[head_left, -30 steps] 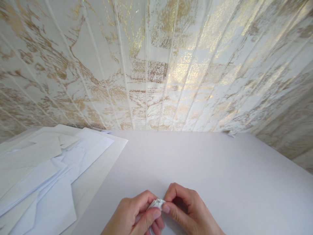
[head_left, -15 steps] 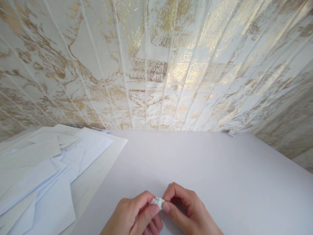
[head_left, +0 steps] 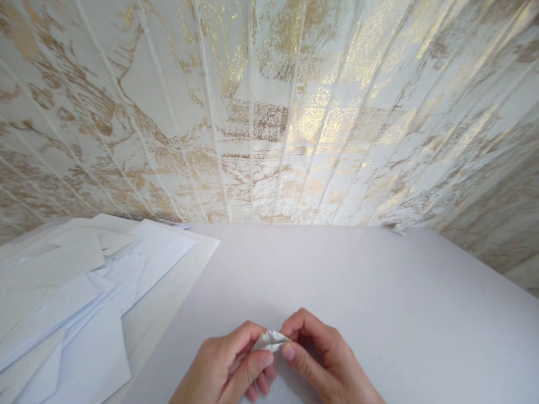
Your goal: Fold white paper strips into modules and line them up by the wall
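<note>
A small piece of folded white paper (head_left: pixel 270 340) is held between my two hands, low in the middle of the view. My left hand (head_left: pixel 233 365) pinches its left side between thumb and forefinger, the other fingers curled below. On its right end, the thumb and forefinger of my right hand (head_left: pixel 318 356) are closed. The paper is creased and pointed toward the right. Its underside is hidden by my fingers.
White tabletop (head_left: pixel 357 280) lies under my hands. To the left, loose white paper sheets (head_left: pixel 88 314) are piled on a larger sheet. A small crumpled white scrap (head_left: pixel 399 229) sits at the back right, against the gold-patterned curtain (head_left: pixel 269 112).
The folded paper has turned and looks wider, its right end now pointed. Both hands have shifted slightly, keeping their pinch on it.
</note>
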A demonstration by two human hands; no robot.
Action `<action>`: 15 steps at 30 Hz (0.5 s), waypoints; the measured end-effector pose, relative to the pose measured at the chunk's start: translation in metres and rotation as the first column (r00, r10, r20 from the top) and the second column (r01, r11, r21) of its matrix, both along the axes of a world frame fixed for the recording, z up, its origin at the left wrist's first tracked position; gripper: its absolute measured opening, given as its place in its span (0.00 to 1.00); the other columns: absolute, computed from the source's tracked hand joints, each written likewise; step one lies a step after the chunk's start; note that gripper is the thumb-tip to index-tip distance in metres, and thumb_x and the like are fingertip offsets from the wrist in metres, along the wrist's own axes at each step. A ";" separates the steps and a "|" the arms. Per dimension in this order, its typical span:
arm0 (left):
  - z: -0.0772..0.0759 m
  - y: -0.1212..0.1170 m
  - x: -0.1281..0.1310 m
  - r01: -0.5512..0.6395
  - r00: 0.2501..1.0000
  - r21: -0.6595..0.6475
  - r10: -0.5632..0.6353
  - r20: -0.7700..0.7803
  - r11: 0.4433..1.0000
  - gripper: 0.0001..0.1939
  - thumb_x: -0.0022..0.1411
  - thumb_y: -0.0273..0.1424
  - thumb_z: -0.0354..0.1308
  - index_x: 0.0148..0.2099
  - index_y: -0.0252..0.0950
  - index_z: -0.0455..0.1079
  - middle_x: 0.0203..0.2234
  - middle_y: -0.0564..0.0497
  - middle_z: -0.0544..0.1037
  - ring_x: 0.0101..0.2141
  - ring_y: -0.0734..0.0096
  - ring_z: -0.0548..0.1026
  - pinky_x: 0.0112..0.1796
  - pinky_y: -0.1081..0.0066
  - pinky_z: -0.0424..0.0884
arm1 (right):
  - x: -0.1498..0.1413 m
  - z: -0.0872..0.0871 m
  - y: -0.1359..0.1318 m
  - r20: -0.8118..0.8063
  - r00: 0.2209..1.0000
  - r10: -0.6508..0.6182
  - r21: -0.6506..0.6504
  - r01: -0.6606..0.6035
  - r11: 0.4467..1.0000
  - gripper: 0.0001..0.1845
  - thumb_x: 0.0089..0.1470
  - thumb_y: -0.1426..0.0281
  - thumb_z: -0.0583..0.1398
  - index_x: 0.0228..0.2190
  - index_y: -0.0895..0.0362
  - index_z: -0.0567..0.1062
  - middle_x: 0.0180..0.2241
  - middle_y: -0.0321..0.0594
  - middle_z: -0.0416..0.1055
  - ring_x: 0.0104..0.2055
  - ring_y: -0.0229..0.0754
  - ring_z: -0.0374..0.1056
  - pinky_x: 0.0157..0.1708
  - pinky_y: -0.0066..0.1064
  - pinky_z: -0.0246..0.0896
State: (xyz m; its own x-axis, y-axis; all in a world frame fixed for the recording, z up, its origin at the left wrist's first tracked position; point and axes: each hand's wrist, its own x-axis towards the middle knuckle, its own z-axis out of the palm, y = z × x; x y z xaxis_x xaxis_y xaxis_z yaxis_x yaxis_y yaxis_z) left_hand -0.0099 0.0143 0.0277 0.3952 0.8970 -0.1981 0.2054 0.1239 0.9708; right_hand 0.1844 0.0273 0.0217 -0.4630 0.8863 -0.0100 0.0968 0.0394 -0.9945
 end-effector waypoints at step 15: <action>0.000 -0.009 0.006 -0.180 0.984 0.142 0.178 0.032 0.973 0.26 0.57 0.47 0.62 0.55 0.44 0.65 0.37 0.52 0.78 0.32 0.70 0.76 0.29 0.78 0.70 | 0.000 0.000 0.002 0.071 0.992 -0.109 0.190 0.094 0.977 0.08 0.60 0.64 0.59 0.32 0.55 0.71 0.30 0.35 0.67 0.30 0.36 0.63 0.30 0.26 0.59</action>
